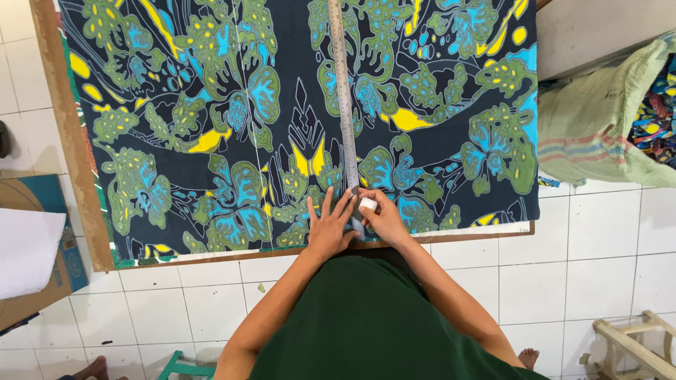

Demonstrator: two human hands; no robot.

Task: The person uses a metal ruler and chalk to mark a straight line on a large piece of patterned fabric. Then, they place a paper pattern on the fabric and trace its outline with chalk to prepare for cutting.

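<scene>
A dark patterned fabric (211, 105) with green, blue and yellow leaf shapes lies spread on a wooden board (70, 141). A long metal ruler (343, 77) runs down the cloth's middle toward me. My left hand (329, 225) lies flat with fingers spread on the fabric, pressing against the ruler's near end. My right hand (384, 214) holds a small white piece of chalk (368, 204) right beside the ruler's right edge.
White floor tiles (598, 232) surround the board. A green sack (598, 127) holding patterned cloth lies at the right. A cardboard box with white sheets (28, 246) sits at the left. A wooden stool (634, 345) stands at the lower right, with a person's toes at the bottom left.
</scene>
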